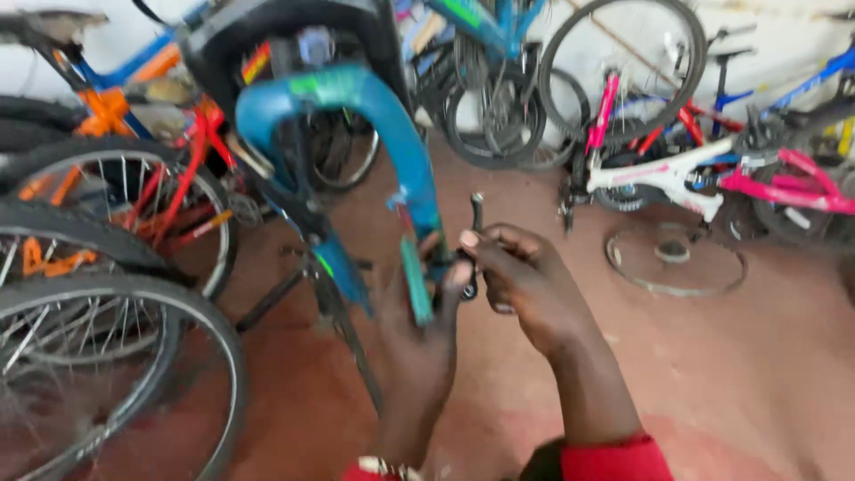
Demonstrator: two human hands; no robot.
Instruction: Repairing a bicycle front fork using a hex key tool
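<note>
Blue bicycle fork [392, 134] gripped by left hand [419, 330]; right hand [525, 285] pinches black lever [476, 223].

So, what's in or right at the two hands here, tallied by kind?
Blue fork leg, gripped by the left hand: 1
Green-handled tool in the left hand: 1
Small black brake arm pinched by the right hand: 1
Total: 3 things. Motion blur hides finer detail.
</note>
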